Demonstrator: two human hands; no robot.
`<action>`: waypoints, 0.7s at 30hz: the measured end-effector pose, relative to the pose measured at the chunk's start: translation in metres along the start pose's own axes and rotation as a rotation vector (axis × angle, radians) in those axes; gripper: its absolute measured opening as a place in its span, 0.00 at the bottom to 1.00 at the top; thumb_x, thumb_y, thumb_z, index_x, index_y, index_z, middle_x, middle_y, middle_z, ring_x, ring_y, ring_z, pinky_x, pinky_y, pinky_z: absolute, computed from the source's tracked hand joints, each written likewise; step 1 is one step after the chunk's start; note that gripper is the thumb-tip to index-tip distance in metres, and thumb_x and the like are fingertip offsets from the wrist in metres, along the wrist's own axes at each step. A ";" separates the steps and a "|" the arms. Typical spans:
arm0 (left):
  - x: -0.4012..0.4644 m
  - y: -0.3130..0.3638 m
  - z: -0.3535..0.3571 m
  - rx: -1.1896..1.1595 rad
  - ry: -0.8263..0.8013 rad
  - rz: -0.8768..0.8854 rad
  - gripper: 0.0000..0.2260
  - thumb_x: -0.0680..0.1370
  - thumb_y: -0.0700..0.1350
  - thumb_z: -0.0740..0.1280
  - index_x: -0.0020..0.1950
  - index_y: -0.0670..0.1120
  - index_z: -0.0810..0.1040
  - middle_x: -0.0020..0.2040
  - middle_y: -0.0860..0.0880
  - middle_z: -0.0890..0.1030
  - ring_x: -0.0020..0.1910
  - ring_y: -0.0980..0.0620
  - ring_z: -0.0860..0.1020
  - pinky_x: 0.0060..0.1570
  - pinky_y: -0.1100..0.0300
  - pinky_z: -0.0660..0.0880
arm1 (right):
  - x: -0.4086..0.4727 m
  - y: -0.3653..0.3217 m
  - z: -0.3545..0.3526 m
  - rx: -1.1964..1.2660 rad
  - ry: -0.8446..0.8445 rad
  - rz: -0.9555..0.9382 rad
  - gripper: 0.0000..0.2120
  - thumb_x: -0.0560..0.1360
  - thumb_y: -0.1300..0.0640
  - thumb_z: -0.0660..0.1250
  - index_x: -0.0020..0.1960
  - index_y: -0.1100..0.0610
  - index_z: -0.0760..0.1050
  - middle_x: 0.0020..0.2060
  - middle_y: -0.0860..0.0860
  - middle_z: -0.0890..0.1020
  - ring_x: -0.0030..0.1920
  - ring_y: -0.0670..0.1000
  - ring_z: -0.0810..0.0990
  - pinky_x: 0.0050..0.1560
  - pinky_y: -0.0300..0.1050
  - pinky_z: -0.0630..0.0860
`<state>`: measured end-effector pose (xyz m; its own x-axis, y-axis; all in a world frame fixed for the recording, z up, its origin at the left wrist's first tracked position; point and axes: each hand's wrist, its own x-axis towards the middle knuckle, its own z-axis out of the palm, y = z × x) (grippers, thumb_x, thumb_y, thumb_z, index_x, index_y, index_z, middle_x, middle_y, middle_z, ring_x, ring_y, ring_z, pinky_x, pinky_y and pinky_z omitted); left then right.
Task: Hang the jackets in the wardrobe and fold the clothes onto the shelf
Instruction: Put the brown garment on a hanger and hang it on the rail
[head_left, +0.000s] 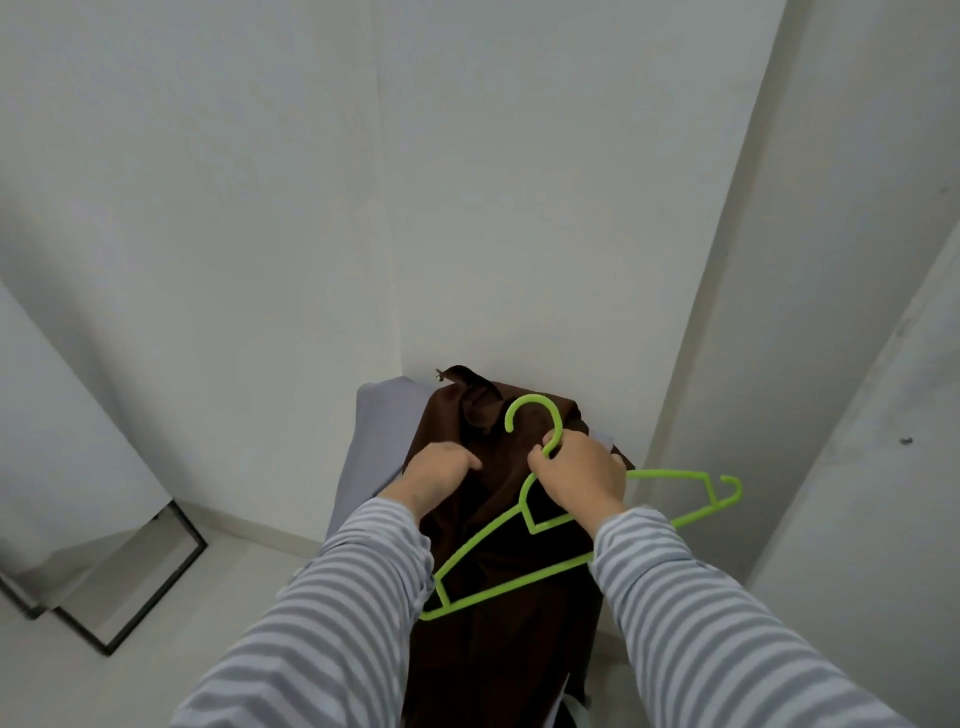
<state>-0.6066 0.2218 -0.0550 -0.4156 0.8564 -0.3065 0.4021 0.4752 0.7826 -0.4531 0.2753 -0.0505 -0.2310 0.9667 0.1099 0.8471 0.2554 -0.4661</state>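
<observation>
Hiding behind right hand (576, 480): green hanger (519, 577) neck.

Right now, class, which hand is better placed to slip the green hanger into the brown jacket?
Right. The right hand already grips the green hanger just below its hook, over the brown jacket. The left hand is on the jacket's fabric.

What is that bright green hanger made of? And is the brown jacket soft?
The green hanger looks like moulded plastic: one even bright colour, smooth flat bars, a slight sheen. The right hand grips it below the hook. The brown jacket looks like soft, matte woven cloth, since it droops and creases where the left hand holds it. The exact fibre cannot be told.
</observation>
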 end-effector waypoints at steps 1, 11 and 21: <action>0.005 0.000 -0.001 -0.054 0.062 0.001 0.12 0.79 0.43 0.57 0.56 0.45 0.78 0.52 0.45 0.78 0.50 0.45 0.76 0.54 0.53 0.73 | -0.002 0.002 0.001 0.003 0.004 -0.017 0.15 0.77 0.47 0.57 0.42 0.54 0.77 0.33 0.47 0.77 0.40 0.53 0.74 0.49 0.48 0.64; 0.040 0.032 0.014 -0.005 0.569 -0.041 0.27 0.72 0.47 0.66 0.68 0.39 0.63 0.67 0.42 0.65 0.64 0.41 0.68 0.57 0.50 0.72 | -0.014 0.036 0.000 -0.078 -0.005 -0.094 0.12 0.78 0.44 0.57 0.52 0.47 0.76 0.34 0.44 0.74 0.49 0.51 0.79 0.58 0.47 0.65; 0.071 0.047 0.043 0.638 0.310 0.278 0.22 0.77 0.48 0.65 0.71 0.58 0.67 0.75 0.48 0.56 0.74 0.43 0.54 0.68 0.43 0.59 | -0.010 0.061 0.003 -0.147 0.020 -0.081 0.14 0.78 0.44 0.57 0.55 0.47 0.77 0.46 0.48 0.84 0.52 0.54 0.80 0.56 0.48 0.66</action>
<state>-0.5828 0.3138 -0.0635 -0.4027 0.9103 0.0962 0.8799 0.3560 0.3147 -0.4009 0.2814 -0.0825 -0.2927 0.9427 0.1599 0.8873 0.3301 -0.3222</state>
